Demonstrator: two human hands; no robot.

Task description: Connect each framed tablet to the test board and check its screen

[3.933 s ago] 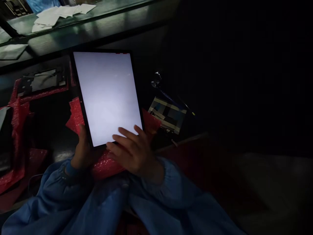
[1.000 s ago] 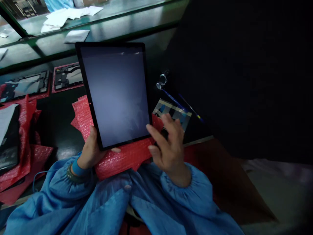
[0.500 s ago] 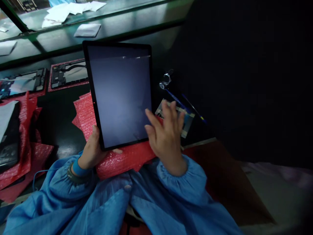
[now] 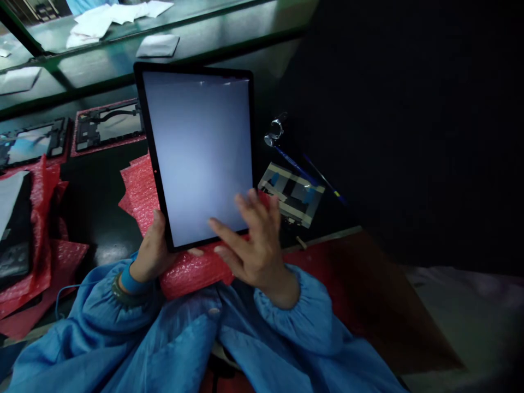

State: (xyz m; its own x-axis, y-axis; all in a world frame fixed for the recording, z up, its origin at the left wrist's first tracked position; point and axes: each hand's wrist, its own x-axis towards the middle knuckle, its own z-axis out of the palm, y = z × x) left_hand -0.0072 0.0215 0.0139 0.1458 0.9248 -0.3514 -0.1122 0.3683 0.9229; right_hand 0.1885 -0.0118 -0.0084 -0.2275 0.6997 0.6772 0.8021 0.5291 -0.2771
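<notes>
A black-framed tablet (image 4: 198,155) stands tilted up in front of me, its blank screen reflecting pale light. My left hand (image 4: 151,245) grips its lower left corner, with the thumb along the side edge and fingertips showing below the bottom edge. My right hand (image 4: 254,245) spreads its fingers over the lower right of the screen, holding nothing. I cannot tell whether those fingertips touch the glass. Red bubble wrap (image 4: 141,191) lies under the tablet and across my lap. Blue sleeves cover both forearms.
Opened tablet housings lie on red sheets (image 4: 108,128) at the back left, with red bubble sleeves (image 4: 28,273) at the left. A small metal tool (image 4: 275,132) with a blue handle and a taped card (image 4: 291,188) lie right of the tablet. White papers (image 4: 100,22) rest on a bench behind.
My right hand has moved left and down across the lower screen. The screen now looks brighter, and the tablet has tilted slightly. My left hand's grip looks unchanged.
</notes>
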